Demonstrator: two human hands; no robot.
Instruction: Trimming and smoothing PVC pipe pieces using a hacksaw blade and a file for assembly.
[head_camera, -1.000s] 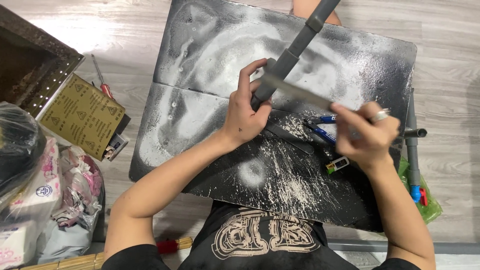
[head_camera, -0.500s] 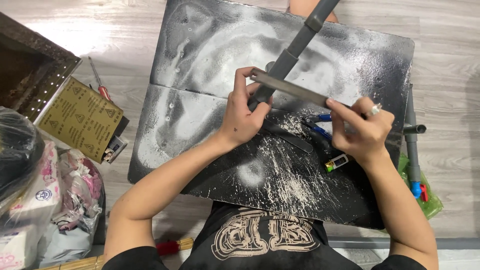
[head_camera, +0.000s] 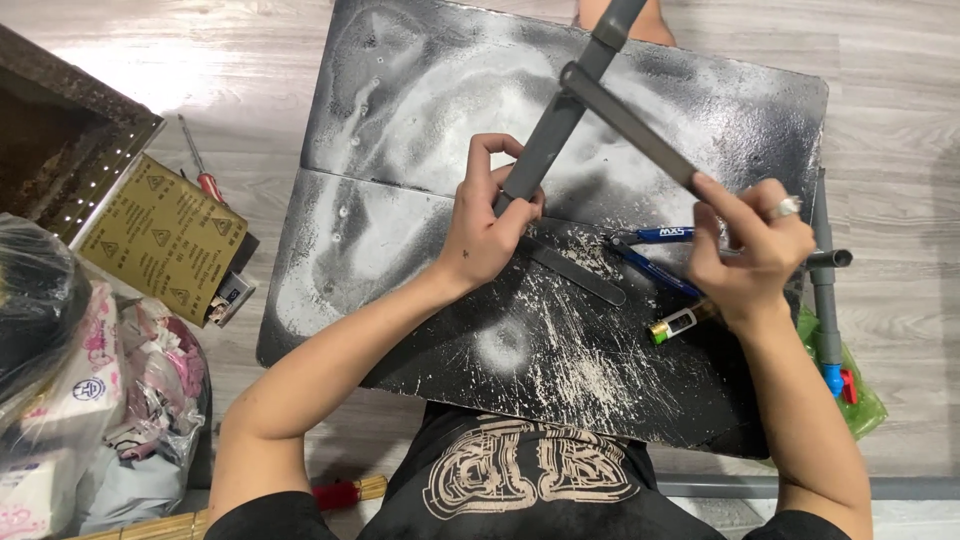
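Note:
My left hand (head_camera: 488, 228) is shut around the lower end of a long grey pipe (head_camera: 566, 102) that slants up and away over a black board (head_camera: 400, 120) dusted with white powder. My right hand (head_camera: 752, 252) grips one end of a flat grey file (head_camera: 628, 124). The file's far end lies across the pipe, well above my left hand. A second flat metal strip (head_camera: 578, 272) rests on the board just below my left hand.
Blue-handled tools (head_camera: 660, 236) and a small green-tipped cylinder (head_camera: 680, 322) lie near my right hand. A grey pipe with a blue and red fitting (head_camera: 826, 300) runs along the board's right side. Sandpaper sheets (head_camera: 160, 236), a screwdriver (head_camera: 200, 168) and stuffed plastic bags (head_camera: 80, 400) are on the left.
The file has slid up the pipe, away from my left hand, and now lies at a steeper slant. My right hand has shifted a little to the right.

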